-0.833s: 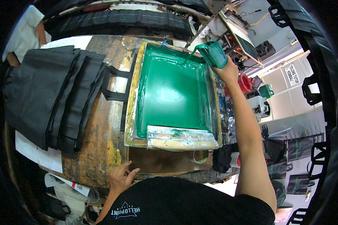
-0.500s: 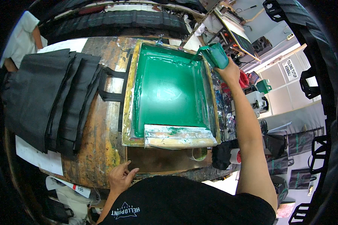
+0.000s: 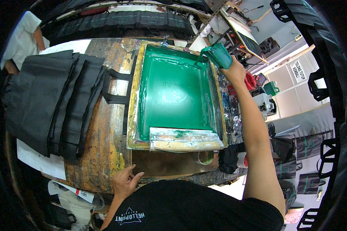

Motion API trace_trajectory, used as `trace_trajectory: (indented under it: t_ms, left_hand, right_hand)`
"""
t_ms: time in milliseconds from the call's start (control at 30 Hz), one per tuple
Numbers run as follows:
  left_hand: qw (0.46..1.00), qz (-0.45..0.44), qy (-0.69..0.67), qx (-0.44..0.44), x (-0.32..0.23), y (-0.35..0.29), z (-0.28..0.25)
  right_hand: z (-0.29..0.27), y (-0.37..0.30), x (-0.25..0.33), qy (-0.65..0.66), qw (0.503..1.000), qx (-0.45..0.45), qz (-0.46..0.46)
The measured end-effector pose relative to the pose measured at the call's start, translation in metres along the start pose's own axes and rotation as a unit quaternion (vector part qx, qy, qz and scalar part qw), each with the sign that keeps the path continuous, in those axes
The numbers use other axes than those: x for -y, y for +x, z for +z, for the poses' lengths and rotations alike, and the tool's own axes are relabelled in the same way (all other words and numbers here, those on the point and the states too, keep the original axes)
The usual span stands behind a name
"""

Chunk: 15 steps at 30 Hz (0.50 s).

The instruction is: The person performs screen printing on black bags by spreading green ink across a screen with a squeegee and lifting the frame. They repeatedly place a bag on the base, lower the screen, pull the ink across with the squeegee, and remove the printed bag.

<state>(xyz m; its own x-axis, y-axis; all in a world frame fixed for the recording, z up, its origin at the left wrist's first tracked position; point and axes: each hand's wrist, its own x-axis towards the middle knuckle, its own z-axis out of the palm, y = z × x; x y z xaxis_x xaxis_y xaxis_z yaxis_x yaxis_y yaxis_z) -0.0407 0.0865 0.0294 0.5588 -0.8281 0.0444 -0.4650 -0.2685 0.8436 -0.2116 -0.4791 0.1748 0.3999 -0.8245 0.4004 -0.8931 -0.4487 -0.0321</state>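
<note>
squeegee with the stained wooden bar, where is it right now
In the head view, just below centre, the squeegee lies across the near end of the green-inked screen frame, up and to the right of the left hand.

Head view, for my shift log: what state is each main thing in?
Screen: coated with green ink.
Squeegee: lying across the screen's near end, smeared.
Cup: tipped at the screen's far right corner, ink running from its lip.
Right hand: closed around the cup.
Left hand: empty, partly open.
Black cloth: stacked unevenly.
Table: paint-stained.
</note>
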Motion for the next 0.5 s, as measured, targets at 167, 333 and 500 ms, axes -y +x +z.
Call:
trace_trajectory:
  t_ms: [167, 333, 500]
  left_hand:
    - [1.000, 0.005, -0.005, -0.011, 0.001, 0.000, 0.001]
    - [1.000, 0.007, -0.007, -0.013, 0.002, 0.000, 0.000]
    - [1.000, 0.024, 0.000, -0.011, 0.002, 0.002, -0.001]
  right_hand:
    - [0.004, 0.006, 0.025, -0.001, 1.000, -0.001, -0.022]
    - [0.006, 0.011, 0.053, -0.003, 0.999, 0.009, -0.031]
    - [0.010, 0.016, 0.080, 0.005, 0.998, -0.003, -0.065]
